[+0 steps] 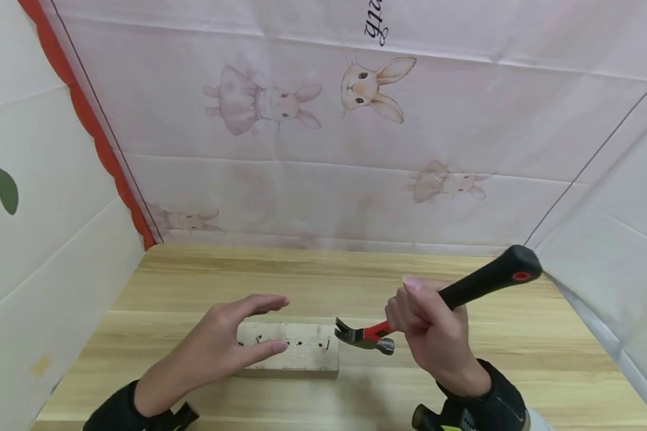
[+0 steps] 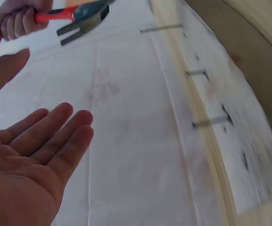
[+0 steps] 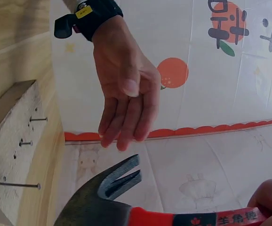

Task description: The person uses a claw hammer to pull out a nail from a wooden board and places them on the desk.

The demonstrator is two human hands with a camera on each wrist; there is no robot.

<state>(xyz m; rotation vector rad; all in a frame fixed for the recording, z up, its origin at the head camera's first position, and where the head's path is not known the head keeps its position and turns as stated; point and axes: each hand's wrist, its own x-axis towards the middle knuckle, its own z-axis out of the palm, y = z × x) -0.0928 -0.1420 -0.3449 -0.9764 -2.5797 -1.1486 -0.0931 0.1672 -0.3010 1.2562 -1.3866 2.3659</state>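
My right hand [image 1: 437, 323] grips a claw hammer [image 1: 374, 331] with a red and black handle. The hammer's head hangs just off the right end of a pale wooden block [image 1: 307, 359], and its forked claw [image 3: 122, 181] shows large in the right wrist view. Several nails stick up from the block, among them a long nail [image 3: 19, 185] at one end, and small dark holes lie between them. Over the block's left part hovers my left hand [image 1: 221, 341], thumb and fingers spread apart and holding nothing; its palm faces the camera in the left wrist view.
The block lies on a wood-grain table [image 1: 194, 287]. Behind the table hangs a pinkish sheet [image 1: 302, 197] printed with rabbits. White sheets with fruit prints [image 1: 48, 197] flank it left and right, the left one bordered in red.
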